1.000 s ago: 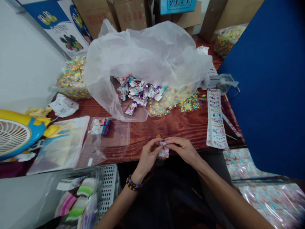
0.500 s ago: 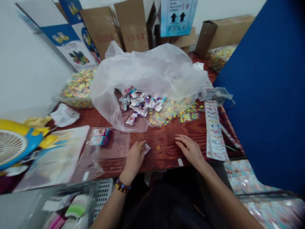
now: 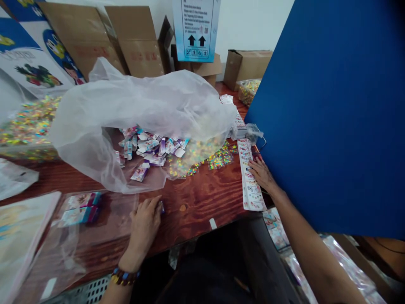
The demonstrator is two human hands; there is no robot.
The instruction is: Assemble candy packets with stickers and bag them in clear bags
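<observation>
My left hand is closed on the table top, its fingers curled round a small printed box that is mostly hidden by them. To the right, my right hand rests with fingers stretched out on the edge of a long printed paper strip. A pile of small purple and blue boxes lies in the mouth of a white translucent bag. Shiny gold packets spill out beside them. Left of my left hand, two neat rows of filled boxes lie on a clear plastic bag.
A blue panel stands along the right side. Cardboard boxes and a light blue carton line the back. A tub of glittering packets sits at the left. Wrapped packs lie below the table at right.
My right hand has moved right and forward from the bare wood onto the paper strip. My left hand stays at the small box. The view has turned to the right.
</observation>
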